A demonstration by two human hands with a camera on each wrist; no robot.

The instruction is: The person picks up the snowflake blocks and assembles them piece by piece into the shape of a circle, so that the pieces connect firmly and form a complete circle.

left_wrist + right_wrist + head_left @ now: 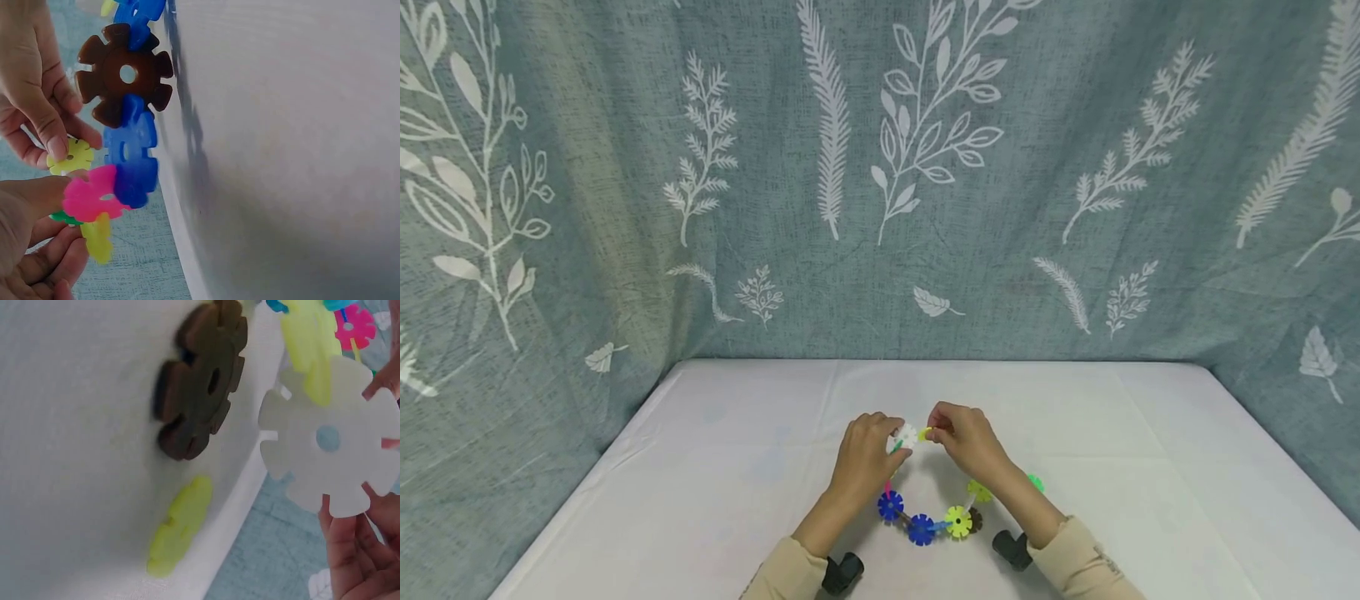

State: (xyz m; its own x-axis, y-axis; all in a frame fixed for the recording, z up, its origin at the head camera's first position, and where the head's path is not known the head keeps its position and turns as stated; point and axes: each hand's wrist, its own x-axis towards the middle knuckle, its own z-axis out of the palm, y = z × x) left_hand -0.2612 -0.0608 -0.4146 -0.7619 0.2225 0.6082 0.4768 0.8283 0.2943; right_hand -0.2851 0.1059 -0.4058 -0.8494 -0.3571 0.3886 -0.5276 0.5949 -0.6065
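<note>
The left hand (867, 458) grips 1 white disc (907, 436) above the white table (715, 467); the right hand (967, 437) pinches 1 yellow disc (924, 434) just beside it. Below, the chain (942, 526) shows 2 dark blue discs (921, 530). The right forearm (1026, 498) partly hides 1 green disc (1037, 482). 2 black devices (844, 573) sit by the wrists. Right-sleeve marks (1107, 562) are too small to read.

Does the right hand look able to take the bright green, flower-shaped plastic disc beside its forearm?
Probably not yet: the right hand pinches a yellow plastic piece, and its forearm seems to partly cover the bright green disc in the head view.
</note>
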